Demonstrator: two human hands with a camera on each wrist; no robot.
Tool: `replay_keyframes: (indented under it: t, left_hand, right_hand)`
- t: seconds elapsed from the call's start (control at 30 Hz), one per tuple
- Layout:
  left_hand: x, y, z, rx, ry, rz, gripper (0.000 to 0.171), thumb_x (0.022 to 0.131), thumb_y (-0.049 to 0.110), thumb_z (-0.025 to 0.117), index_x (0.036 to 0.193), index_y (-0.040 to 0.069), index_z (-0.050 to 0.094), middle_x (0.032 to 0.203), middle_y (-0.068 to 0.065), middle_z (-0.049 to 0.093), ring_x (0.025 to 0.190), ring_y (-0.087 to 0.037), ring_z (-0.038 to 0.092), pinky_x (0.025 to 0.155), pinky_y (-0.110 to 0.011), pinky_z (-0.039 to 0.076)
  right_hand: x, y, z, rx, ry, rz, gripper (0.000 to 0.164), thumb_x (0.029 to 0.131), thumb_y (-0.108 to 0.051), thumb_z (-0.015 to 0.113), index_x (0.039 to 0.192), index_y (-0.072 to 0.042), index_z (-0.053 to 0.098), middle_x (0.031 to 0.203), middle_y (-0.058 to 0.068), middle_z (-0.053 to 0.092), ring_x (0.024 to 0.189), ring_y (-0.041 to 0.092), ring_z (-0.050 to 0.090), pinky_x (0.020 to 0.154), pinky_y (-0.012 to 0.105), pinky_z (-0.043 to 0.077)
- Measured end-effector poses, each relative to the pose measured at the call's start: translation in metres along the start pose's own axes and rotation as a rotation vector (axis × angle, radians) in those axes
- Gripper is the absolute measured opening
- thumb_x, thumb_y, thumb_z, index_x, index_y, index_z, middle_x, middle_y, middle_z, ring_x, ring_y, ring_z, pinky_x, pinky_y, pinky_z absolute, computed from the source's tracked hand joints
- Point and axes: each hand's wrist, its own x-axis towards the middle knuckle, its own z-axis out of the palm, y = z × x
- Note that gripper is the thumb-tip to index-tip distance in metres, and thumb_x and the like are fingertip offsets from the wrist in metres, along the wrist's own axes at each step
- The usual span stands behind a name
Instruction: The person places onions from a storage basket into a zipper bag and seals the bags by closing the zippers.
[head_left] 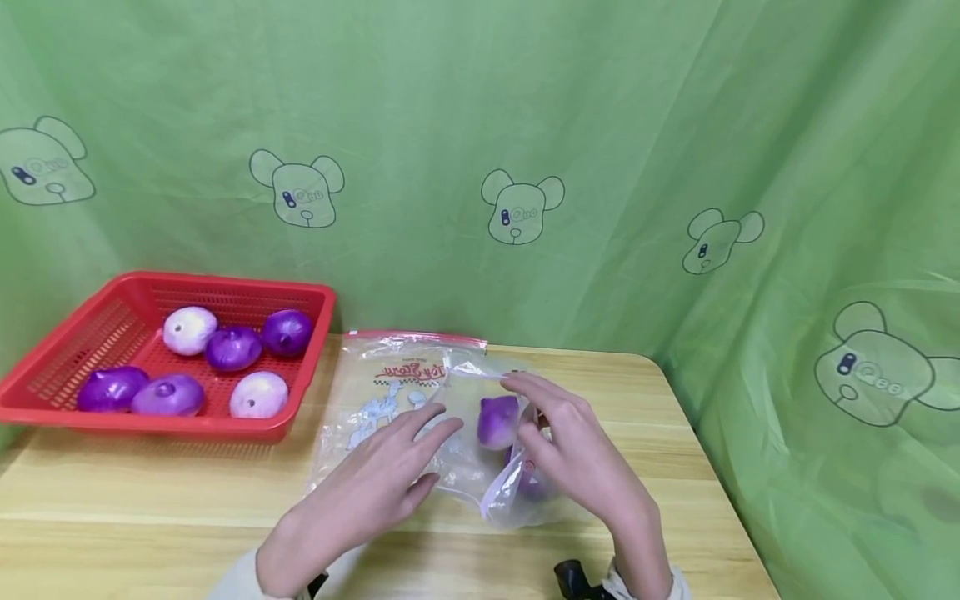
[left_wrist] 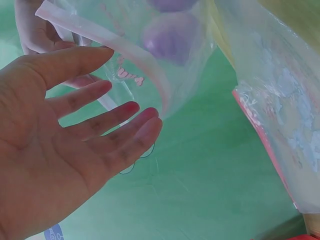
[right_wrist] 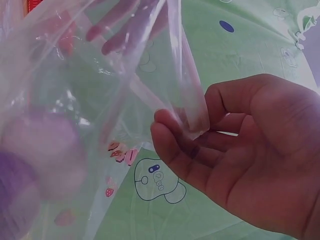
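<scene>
My right hand [head_left: 577, 446] grips a clear zip bag [head_left: 491, 504] by its edge; the right wrist view shows the fingers curled on the pale edge strip [right_wrist: 192, 100]. Inside the bag are purple-and-white onions [head_left: 497, 422], two of them visible in the left wrist view [left_wrist: 172, 40]. My left hand [head_left: 367, 479] holds nothing, its fingers spread beside the bag's pale rim. Whether those fingertips touch the plastic, I cannot tell. Under and behind the left hand lies another clear bag [head_left: 360, 392], flat, with a red strip along its far edge.
A red plastic basket [head_left: 311, 358] stands at the left of the wooden table [head_left: 150, 517], with purple onions [head_left: 234, 348] and whitish onions [head_left: 258, 395] in it. A green curtain [head_left: 420, 267] hangs behind and to the right. A black object [head_left: 573, 577] shows by the right wrist.
</scene>
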Motion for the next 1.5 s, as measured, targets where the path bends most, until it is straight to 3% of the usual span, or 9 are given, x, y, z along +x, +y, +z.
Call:
replay_keyframes:
  t: [0.1, 0.3, 0.5, 0.87, 1.17, 1.5]
  left_hand:
    - [0.0, 0.0, -0.001, 0.004, -0.022, -0.01, 0.063, 0.082, 0.014, 0.081, 0.138, 0.008, 0.053, 0.139, -0.019, 0.054, 0.125, -0.033, 0.056, 0.1, -0.046, 0.05]
    - [-0.001, 0.001, -0.004, 0.013, -0.03, -0.006, 0.06, 0.082, 0.015, 0.08, 0.136, 0.009, 0.055, 0.138, -0.018, 0.055, 0.124, -0.034, 0.057, 0.099, -0.047, 0.051]
    - [-0.001, 0.001, -0.009, 0.011, -0.003, 0.005, 0.056, 0.083, 0.014, 0.079, 0.134, 0.009, 0.056, 0.136, -0.018, 0.056, 0.122, -0.034, 0.058, 0.097, -0.047, 0.053]
    - [0.0, -0.003, -0.019, 0.008, 0.042, -0.047, 0.053, 0.082, 0.013, 0.08, 0.131, 0.011, 0.06, 0.134, -0.012, 0.057, 0.118, -0.029, 0.06, 0.096, -0.044, 0.053]
    - [-0.001, -0.013, -0.028, 0.009, 0.095, -0.071, 0.054, 0.083, 0.013, 0.079, 0.133, 0.011, 0.058, 0.136, -0.014, 0.057, 0.124, -0.03, 0.057, 0.096, -0.046, 0.053]
    - [-0.003, -0.025, -0.042, -0.033, 0.071, -0.148, 0.057, 0.088, 0.013, 0.075, 0.14, 0.014, 0.052, 0.138, -0.01, 0.055, 0.124, -0.028, 0.056, 0.096, -0.044, 0.053]
  right_hand:
    - [0.0, 0.0, 0.0, 0.002, -0.006, 0.013, 0.055, 0.087, 0.004, 0.055, 0.141, -0.006, 0.054, 0.147, 0.011, 0.05, 0.073, 0.01, 0.063, 0.057, 0.022, 0.055]
    - [0.002, 0.0, -0.001, 0.011, -0.012, 0.032, 0.054, 0.089, 0.002, 0.055, 0.142, -0.007, 0.053, 0.132, 0.009, 0.058, 0.056, 0.005, 0.056, 0.048, 0.024, 0.051]
    - [0.002, 0.0, -0.002, -0.006, -0.009, 0.033, 0.054, 0.09, 0.002, 0.054, 0.142, -0.007, 0.053, 0.137, 0.009, 0.055, 0.056, 0.005, 0.056, 0.048, 0.024, 0.051]
    - [0.003, 0.001, -0.002, -0.008, 0.001, 0.055, 0.054, 0.09, 0.002, 0.053, 0.143, -0.007, 0.052, 0.138, 0.007, 0.055, 0.057, 0.006, 0.057, 0.05, 0.024, 0.051]
    - [0.003, 0.003, 0.0, -0.034, 0.032, 0.046, 0.055, 0.089, 0.003, 0.053, 0.143, -0.005, 0.051, 0.14, 0.01, 0.054, 0.055, 0.008, 0.055, 0.049, 0.023, 0.05]
    - [0.005, 0.006, 0.001, -0.091, 0.073, 0.032, 0.057, 0.086, 0.006, 0.055, 0.141, -0.005, 0.053, 0.142, 0.01, 0.054, 0.057, 0.008, 0.053, 0.05, 0.021, 0.049]
